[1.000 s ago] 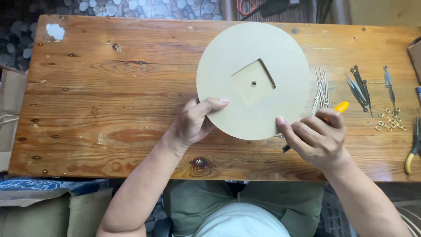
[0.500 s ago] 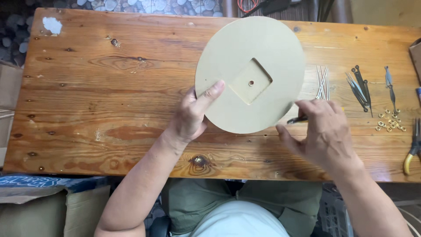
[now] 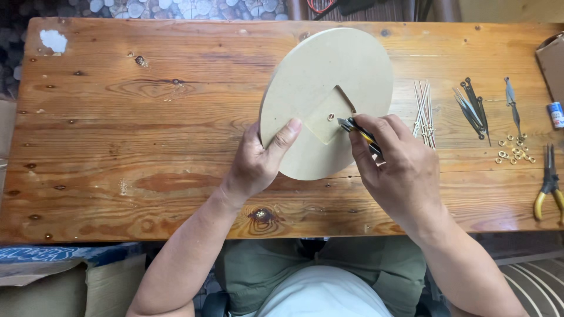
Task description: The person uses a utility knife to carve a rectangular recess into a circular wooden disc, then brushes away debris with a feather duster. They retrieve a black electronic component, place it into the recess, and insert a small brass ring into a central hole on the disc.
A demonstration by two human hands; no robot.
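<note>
Wood bench: one long pine table point(image 3: 117, 147), knotty and varnished, takes up most of the view.
Disc: one pale round board point(image 3: 317, 76) tilted up off the table, lower edge near the front. It has a square recess in the middle with a small hole – looks propped at that angle so the recess faces the person.
Left hand: point(image 3: 258, 161) clamps the disc's lower left edge, thumb pressed flat on the face and fingers curled behind – my guess is it's steadying the tilt.
Right hand: point(image 3: 399, 170) fingers pinched together round a small knife point(image 3: 357, 130) with a yellow and black handle, tip touching the recess just beside the hole.
Pliers: one pair point(image 3: 549, 188), yellow grips, near the right edge.
Thin rods: a bundle point(image 3: 424, 111) just right of the disc, too tight to count.
Dark metal pointers: maybe five or six point(image 3: 473, 108), laid out well apart from the disc.
Brass nuts: a little scatter point(image 3: 514, 149), roughly a dozen, hard to count exactly.
</note>
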